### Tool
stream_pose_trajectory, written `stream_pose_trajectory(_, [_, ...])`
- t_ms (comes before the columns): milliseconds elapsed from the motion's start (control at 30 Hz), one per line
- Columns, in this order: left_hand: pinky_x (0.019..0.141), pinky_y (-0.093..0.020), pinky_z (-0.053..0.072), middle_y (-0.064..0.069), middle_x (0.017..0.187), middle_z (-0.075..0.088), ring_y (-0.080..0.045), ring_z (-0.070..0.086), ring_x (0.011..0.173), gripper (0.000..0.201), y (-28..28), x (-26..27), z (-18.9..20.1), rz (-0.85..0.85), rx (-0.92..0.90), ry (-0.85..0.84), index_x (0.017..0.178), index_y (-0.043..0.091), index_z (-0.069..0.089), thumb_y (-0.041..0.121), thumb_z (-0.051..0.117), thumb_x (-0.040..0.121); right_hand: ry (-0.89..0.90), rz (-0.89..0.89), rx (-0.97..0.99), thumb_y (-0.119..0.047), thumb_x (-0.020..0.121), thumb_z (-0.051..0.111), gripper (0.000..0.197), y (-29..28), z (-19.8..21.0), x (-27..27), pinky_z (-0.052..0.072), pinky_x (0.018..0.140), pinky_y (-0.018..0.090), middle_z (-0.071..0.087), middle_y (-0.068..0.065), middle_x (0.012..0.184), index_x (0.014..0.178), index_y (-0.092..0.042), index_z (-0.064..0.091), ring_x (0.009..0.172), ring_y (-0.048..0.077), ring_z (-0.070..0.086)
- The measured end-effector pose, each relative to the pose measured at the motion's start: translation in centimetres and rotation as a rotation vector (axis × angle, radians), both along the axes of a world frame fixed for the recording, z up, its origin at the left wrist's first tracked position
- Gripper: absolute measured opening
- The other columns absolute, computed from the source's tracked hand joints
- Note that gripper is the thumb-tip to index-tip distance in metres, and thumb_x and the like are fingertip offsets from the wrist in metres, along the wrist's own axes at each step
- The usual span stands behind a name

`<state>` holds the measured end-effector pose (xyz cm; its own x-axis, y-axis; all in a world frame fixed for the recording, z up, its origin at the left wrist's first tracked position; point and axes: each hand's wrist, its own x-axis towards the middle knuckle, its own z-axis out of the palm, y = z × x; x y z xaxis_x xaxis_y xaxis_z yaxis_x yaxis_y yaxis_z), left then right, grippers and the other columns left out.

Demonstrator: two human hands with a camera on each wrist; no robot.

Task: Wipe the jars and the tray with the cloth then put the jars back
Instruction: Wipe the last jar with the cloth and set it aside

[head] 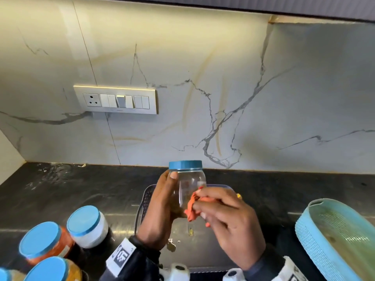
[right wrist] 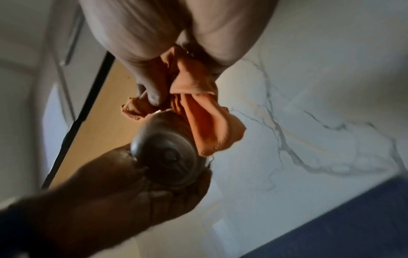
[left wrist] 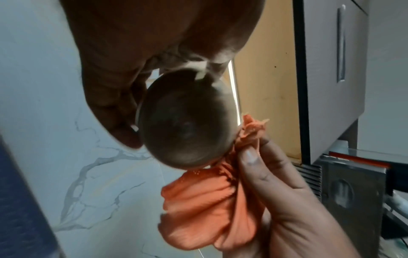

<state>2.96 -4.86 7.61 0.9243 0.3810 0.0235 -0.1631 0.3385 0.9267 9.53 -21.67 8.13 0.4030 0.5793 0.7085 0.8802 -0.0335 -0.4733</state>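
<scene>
Nearest the person, at the lower left of the black worktop [head: 60,191], stood a cluster of blue-lidded jars: one with an orange-yellow filling [head: 53,269], one with a red-orange filling [head: 45,242] and one with white contents [head: 87,226]. At the lower right lay a pale blue basket tray [head: 334,238], tilted, with nothing visible inside. Above the middle of the worktop the left hand [head: 160,207] gripped a clear jar [head: 189,185] with a blue lid [head: 185,164], its fingers curled round the glass and the thumb [head: 172,176] pressed on the shoulder just under the lid. The jar was held upright and looked nearly empty, with a dark residue low down; the wrist views showed its round base. The right hand [head: 225,218] clamped a bunched orange cloth [head: 192,207] between thumb and fingers, the cloth touching the jar's lower side. Behind the hands sat a dark perforated basket [head: 146,197], its contents hidden. Farther back rose the marble-patterned wall with a switch panel [head: 115,100].
</scene>
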Motion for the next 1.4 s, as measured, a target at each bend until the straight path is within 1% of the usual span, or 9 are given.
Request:
stream_pose_trajectory(67, [0.056,-0.038,0.053,-0.019,0.112,0.069,-0.022,0.068,0.078,0.058,-0.3,0.0,-0.4,0.041,0.057,0.005,0.13,0.012,0.057,0.058,0.053,0.095,-0.16,-0.031,-0.074,0.001,0.085,0.074,0.028,0.2,-0.2,-0.7,0.054,0.09,0.03,0.065,-0.005,0.121,0.105,-0.018,0.079,0.113,0.014,0.062])
stream_pose_trajectory(133, [0.068,-0.047,0.059,-0.014,0.111,0.072,-0.029,0.071,0.089,0.055,-0.5,0.0,-0.6,0.067,0.115,0.004,0.127,0.013,0.057,0.056,0.055,0.094,-0.237,-0.055,-0.094,0.0,0.085,0.074,0.027,0.1,-0.3,-0.9,0.054,0.091,0.031,0.065,-0.002,0.119,0.105,-0.017,0.079,0.11,0.015,0.063])
stream_pose_trajectory(367, [0.084,-0.059,0.06,-0.008,0.113,0.071,-0.029,0.071,0.109,0.054,-1.1,-0.1,-0.6,0.081,0.109,0.028,0.125,0.015,0.062,0.054,0.065,0.089,-0.063,-0.166,0.038,-0.009,0.092,0.064,0.02,0.9,1.8,1.9,0.055,0.09,0.03,0.067,-0.001,0.114,0.106,-0.013,0.078,0.107,0.012,0.065])
stream_pose_trajectory(500, [0.066,-0.033,0.059,-0.013,0.099,0.073,-0.024,0.071,0.086,0.067,-0.8,-0.1,-0.8,0.109,0.097,-0.02,0.116,0.002,0.064,0.056,0.071,0.076,-0.073,-0.109,0.008,-0.009,0.092,0.062,0.019,0.6,1.3,-0.4,0.053,0.091,0.029,0.066,-0.002,0.115,0.101,-0.014,0.078,0.108,0.015,0.064])
stream_pose_trajectory(600, [0.051,-0.028,0.052,-0.023,0.1,0.072,-0.023,0.068,0.07,0.068,-0.6,0.1,-0.5,0.083,0.097,-0.01,0.113,0.002,0.065,0.059,0.072,0.076,-0.155,-0.018,-0.036,-0.004,0.092,0.064,0.019,-0.5,0.3,-1.5,0.053,0.09,0.031,0.065,-0.001,0.117,0.1,-0.016,0.078,0.108,0.018,0.063])
stream_pose_trajectory(800, [0.086,-0.055,0.061,-0.023,0.115,0.07,-0.045,0.067,0.111,0.066,-2.2,0.5,-0.9,0.048,0.086,0.001,0.119,0.003,0.064,0.057,0.07,0.082,0.085,-0.158,0.132,0.0,0.086,0.064,0.021,-0.5,1.7,2.2,0.059,0.085,0.039,0.067,-0.009,0.115,0.098,-0.012,0.076,0.107,0.012,0.067])
stream_pose_trajectory(1033, [0.088,-0.064,0.051,-0.04,0.117,0.06,-0.054,0.063,0.101,0.09,-1.1,0.7,-0.2,0.096,-0.026,-0.02,0.12,-0.007,0.061,0.069,0.076,0.074,-0.036,-0.085,-0.006,-0.007,0.089,0.064,0.019,-1.0,0.5,-1.5,0.054,0.089,0.025,0.063,-0.008,0.118,0.1,-0.017,0.076,0.109,0.011,0.064])
stream_pose_trajectory(1233, [0.101,-0.076,0.042,-0.037,0.125,0.06,-0.058,0.057,0.118,0.072,-2.2,0.7,-0.3,0.061,-0.053,-0.041,0.127,-0.002,0.062,0.061,0.063,0.092,0.259,-0.096,0.143,0.001,0.083,0.066,0.022,-0.4,2.3,2.8,0.061,0.084,0.044,0.069,-0.008,0.112,0.099,-0.012,0.075,0.105,0.015,0.069])
stream_pose_trajectory(1400, [0.061,-0.04,0.054,-0.027,0.094,0.063,-0.033,0.063,0.069,0.067,-1.2,0.7,0.0,-0.018,-0.214,-0.08,0.123,-0.001,0.064,0.058,0.048,0.096,0.015,0.007,-0.034,0.005,0.084,0.071,0.023,-1.3,1.0,-0.4,0.056,0.086,0.031,0.066,-0.005,0.116,0.095,-0.013,0.077,0.107,0.013,0.066])
